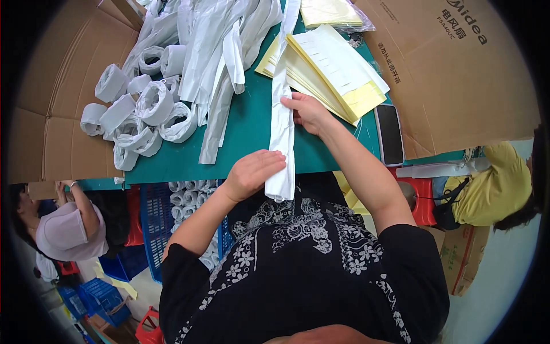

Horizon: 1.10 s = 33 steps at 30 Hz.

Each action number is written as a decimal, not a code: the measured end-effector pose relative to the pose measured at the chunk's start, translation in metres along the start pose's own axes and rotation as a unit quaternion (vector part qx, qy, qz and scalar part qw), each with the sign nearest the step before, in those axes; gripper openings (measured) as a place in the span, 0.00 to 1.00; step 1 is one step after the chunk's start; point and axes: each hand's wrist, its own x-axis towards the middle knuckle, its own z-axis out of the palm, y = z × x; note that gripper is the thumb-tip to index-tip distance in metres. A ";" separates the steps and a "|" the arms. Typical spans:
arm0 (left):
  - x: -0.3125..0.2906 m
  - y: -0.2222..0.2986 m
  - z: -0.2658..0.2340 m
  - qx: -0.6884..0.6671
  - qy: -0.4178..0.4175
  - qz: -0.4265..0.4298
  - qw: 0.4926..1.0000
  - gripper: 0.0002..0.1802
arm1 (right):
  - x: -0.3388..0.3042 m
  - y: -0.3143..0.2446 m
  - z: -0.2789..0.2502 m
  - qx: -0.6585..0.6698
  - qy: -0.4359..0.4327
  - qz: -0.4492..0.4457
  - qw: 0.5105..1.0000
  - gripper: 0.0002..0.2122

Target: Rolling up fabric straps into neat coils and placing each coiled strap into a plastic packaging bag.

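A long white strip (pixel 282 126) of thin, crinkled sheet material, folded lengthwise, runs from the table's far side down over its front edge. My right hand (pixel 308 112) pinches its right edge farther up, thumb on top. Nearer to me, my left hand (pixel 255 172) grips the left edge close to the lower end, fingers together across it and the thumb hidden. To the left lie several more flat strips (pixel 209 51) in a loose heap, beside a pile of white rolled-up coils (pixel 153 102).
Yellow-and-white paper sheets (pixel 344 63) and a phone (pixel 391 135) lie to the right on the green table (pixel 246 123). Cardboard (pixel 447 80) flanks both sides. Below the left edge stands a blue crate (pixel 156 229) beside more white coils. Other people sit at both sides.
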 end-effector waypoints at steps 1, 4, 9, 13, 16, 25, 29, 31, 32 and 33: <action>0.005 0.001 -0.003 -0.062 0.008 -0.051 0.997 0.16 | 0.003 -0.002 -0.002 0.064 -0.012 0.012 0.998 0.09; 0.032 0.012 -0.009 -0.173 0.040 -0.296 0.939 0.17 | 0.010 0.001 -0.010 0.128 -0.042 0.029 0.990 0.10; 0.053 -0.021 0.000 -0.449 0.007 -0.572 0.687 0.20 | -0.014 0.006 0.001 0.025 -0.063 -0.100 0.993 0.11; 0.060 -0.027 0.003 -0.624 -0.036 -0.611 0.486 0.21 | -0.030 0.002 -0.004 0.084 -0.085 -0.108 0.987 0.11; 0.062 -0.026 0.008 -0.642 -0.029 -0.622 0.446 0.19 | -0.030 0.008 -0.018 -0.033 -0.110 -0.147 0.982 0.12; 0.064 -0.025 0.018 -0.672 0.045 -0.613 0.413 0.18 | -0.055 -0.007 -0.049 -0.139 -0.256 -0.186 0.938 0.21; 0.063 -0.034 0.023 -0.680 0.085 -0.609 0.400 0.19 | -0.064 -0.012 -0.034 -0.416 -0.135 -0.275 0.856 0.13; 0.064 -0.036 0.026 -0.684 0.093 -0.602 0.401 0.20 | -0.064 -0.002 -0.025 -0.409 -0.087 -0.324 0.848 0.11; 0.069 -0.033 0.025 -0.660 0.122 -0.606 0.426 0.21 | -0.065 0.000 -0.021 -0.390 -0.041 -0.264 0.881 0.11; 0.070 -0.030 0.025 -0.634 0.151 -0.609 0.451 0.22 | -0.067 0.003 -0.018 -0.367 0.006 -0.201 0.908 0.11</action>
